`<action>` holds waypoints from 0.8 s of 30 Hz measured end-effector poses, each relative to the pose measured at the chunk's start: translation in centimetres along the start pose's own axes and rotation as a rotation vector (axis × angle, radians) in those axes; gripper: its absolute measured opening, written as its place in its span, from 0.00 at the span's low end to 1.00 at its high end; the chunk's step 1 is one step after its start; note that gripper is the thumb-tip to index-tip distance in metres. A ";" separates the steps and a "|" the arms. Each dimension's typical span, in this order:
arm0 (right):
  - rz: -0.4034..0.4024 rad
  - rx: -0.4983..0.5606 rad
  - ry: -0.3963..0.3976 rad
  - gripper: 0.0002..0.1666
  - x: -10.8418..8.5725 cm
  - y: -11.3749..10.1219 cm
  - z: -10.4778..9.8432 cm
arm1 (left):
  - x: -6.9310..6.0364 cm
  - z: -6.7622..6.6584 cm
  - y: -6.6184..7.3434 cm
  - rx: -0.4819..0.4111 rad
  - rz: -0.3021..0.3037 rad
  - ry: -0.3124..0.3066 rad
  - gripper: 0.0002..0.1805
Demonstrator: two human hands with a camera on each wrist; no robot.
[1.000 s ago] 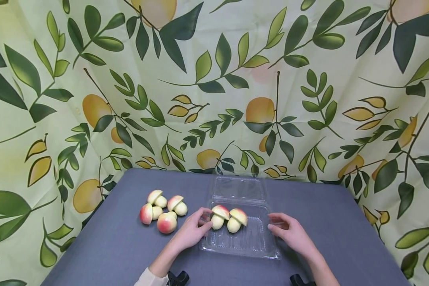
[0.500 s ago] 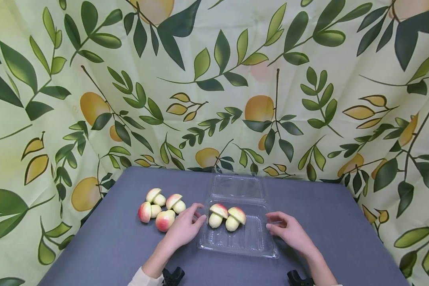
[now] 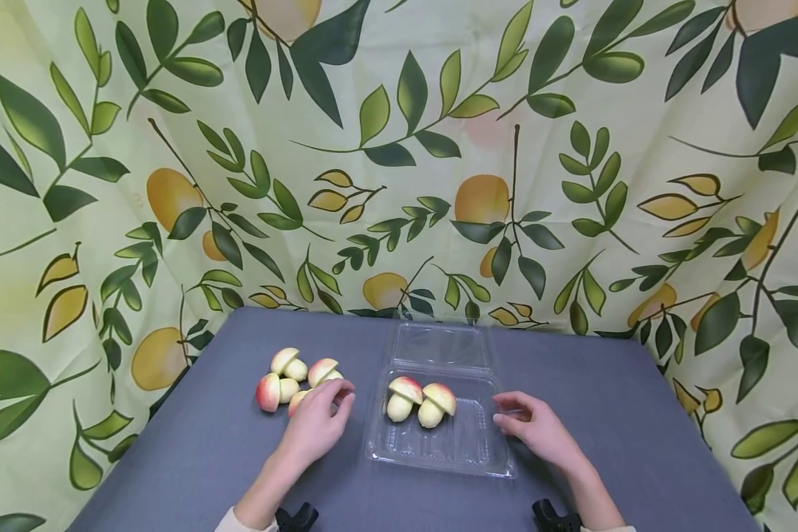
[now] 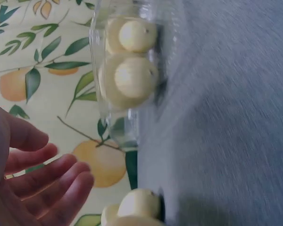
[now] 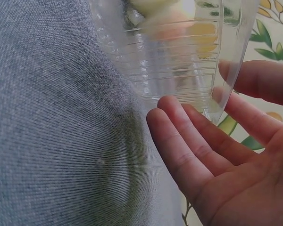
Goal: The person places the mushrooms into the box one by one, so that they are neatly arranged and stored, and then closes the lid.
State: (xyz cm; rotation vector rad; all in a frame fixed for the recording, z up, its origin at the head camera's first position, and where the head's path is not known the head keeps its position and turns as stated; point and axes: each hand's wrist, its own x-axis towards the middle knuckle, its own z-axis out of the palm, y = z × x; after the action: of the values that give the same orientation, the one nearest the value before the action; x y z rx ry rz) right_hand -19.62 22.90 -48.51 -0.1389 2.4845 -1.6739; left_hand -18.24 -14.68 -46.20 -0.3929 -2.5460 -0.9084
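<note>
A clear plastic clamshell box lies on the table, its lid folded back. Two mushroom-shaped pieces, pale with red-tinged caps, lie side by side in its left half. Several similar mushroom-shaped pieces are grouped left of the box. My left hand hovers at the right of this group with nothing in it, partly covering the nearest pieces; its fingers are loosely bent in the left wrist view. At the box's right side, my right hand has its relaxed fingertips against or very near the plastic wall.
The dark grey tabletop extends around the box. A pale curtain printed with leaves and orange fruit rises behind the table and along both sides. Dark wrist-camera mounts sit beneath the forearms.
My left hand has moved away from the mushroom-shaped piece in the box, leftward toward the loose group, its fingers now free. My right hand has stayed at the box's right side.
</note>
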 end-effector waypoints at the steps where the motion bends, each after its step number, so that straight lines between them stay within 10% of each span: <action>1: -0.002 0.001 -0.001 0.24 0.0 0.0 0.0 | -0.1 -0.2 -0.1 0.018 0.017 0.030 0.05; 14: 0.012 -0.015 0.006 0.24 0.2 0.2 0.0 | -1.4 -1.8 -2.9 0.247 0.118 0.262 0.10; 24: 0.005 -0.011 0.002 0.24 0.2 0.2 0.0 | -2.4 -1.4 -4.3 0.296 0.012 0.254 0.17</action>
State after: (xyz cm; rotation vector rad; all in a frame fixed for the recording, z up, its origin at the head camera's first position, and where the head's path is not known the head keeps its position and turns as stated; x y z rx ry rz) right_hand -19.79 22.94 -48.76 -0.1321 2.4933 -1.6591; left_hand -17.43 -19.17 -48.63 -0.1888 -2.3892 -0.5257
